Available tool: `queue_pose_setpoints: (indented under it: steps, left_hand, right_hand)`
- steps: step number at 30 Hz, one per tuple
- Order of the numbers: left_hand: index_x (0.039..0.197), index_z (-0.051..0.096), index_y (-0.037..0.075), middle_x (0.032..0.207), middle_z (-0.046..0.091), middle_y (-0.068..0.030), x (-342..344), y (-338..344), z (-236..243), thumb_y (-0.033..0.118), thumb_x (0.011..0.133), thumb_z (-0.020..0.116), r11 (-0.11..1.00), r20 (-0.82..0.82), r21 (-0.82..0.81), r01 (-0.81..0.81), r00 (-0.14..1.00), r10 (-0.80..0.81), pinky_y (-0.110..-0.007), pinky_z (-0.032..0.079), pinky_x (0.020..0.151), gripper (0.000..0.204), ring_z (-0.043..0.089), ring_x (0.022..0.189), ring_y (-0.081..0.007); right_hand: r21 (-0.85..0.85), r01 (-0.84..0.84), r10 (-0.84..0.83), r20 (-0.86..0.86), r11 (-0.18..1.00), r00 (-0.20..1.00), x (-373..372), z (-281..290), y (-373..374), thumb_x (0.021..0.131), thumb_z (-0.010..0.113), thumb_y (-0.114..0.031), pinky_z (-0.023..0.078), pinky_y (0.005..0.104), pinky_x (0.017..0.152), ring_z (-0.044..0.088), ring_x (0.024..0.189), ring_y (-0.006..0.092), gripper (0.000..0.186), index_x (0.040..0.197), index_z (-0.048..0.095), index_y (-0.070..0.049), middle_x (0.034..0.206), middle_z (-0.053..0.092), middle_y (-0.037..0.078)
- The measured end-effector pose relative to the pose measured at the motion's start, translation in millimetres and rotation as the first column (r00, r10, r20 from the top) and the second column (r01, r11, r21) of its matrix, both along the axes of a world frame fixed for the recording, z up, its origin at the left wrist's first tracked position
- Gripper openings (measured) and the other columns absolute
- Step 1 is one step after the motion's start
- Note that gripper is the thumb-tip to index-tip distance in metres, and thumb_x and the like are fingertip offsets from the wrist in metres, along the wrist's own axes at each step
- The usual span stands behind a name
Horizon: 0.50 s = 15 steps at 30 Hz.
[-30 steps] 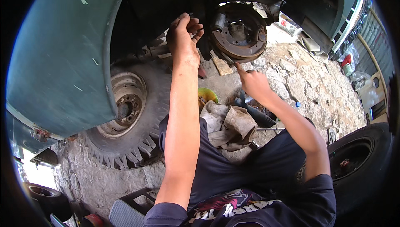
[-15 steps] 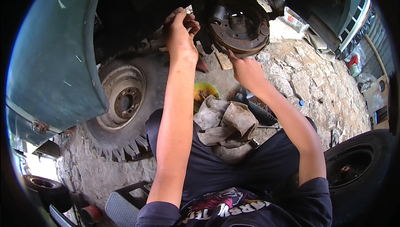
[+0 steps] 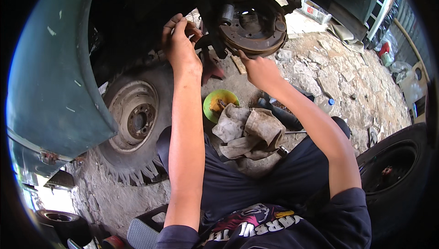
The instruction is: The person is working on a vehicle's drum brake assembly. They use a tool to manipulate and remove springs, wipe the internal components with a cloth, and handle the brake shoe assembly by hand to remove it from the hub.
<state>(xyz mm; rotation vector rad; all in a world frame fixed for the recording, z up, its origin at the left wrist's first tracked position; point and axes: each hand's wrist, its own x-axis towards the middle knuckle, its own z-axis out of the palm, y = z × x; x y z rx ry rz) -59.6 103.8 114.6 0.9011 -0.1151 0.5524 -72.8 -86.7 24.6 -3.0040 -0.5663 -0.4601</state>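
Observation:
A rusty round brake assembly [image 3: 256,43] with curved shoes hangs under the dark vehicle body. My right hand [image 3: 263,71] is just below it, index finger stretched out to its lower edge and the other fingers bent. To the left of the brake, my left hand [image 3: 182,50] is raised by a dark bracket-like part, fingers loosely bent and apart; nothing shows in them. Dirty beige cloths [image 3: 263,128] lie between my legs. Behind them stands a yellow-green bowl [image 3: 209,105] with small rusty parts inside.
A wheel with a knobbly tyre [image 3: 120,130] leans under the green fender [image 3: 55,80]. Another wheel [image 3: 393,171] lies at the right. A blue-capped bottle [image 3: 326,106] and a white crate [image 3: 315,11] stand on the stony ground [image 3: 366,93]. A metal rod [image 3: 295,132] lies by the cloths.
The view has shifted slightly. My left hand has drawn a little down and away from the brake, its fingers spreading more. My right index finger stays at the brake's lower edge.

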Motion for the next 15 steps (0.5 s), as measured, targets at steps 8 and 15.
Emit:
queue_pose_setpoints:
  steps: [8,15]
  left_hand:
    - [0.103,0.062,0.008,0.075,0.061,-0.0033,3.0,3.0,-5.7,0.009,0.088,0.060,1.000,-0.016,0.023,0.004,1.000,-0.004,-0.031,0.046,0.065,0.015,0.057,0.064,-0.0136]
    - [0.102,0.063,0.008,0.076,0.062,-0.0028,-1.0,-15.1,-0.1,0.010,0.088,0.061,0.998,0.003,0.027,0.050,0.999,-0.050,-0.029,0.046,0.065,0.014,0.057,0.066,-0.0131]
  right_hand:
    - [-0.068,0.058,-0.061,-0.042,0.996,0.997,-31.3,-6.5,3.2,0.078,0.054,-0.006,0.055,0.0440,0.060,0.069,0.067,0.0342,0.068,0.144,0.039,-0.001,0.073,0.067,0.020]
    - [0.028,0.013,-0.014,0.027,1.000,1.000,-2.9,-24.5,-6.7,0.077,0.056,-0.006,0.054,0.0449,0.057,0.067,0.065,0.0350,0.072,0.146,0.037,-0.005,0.070,0.066,0.019]
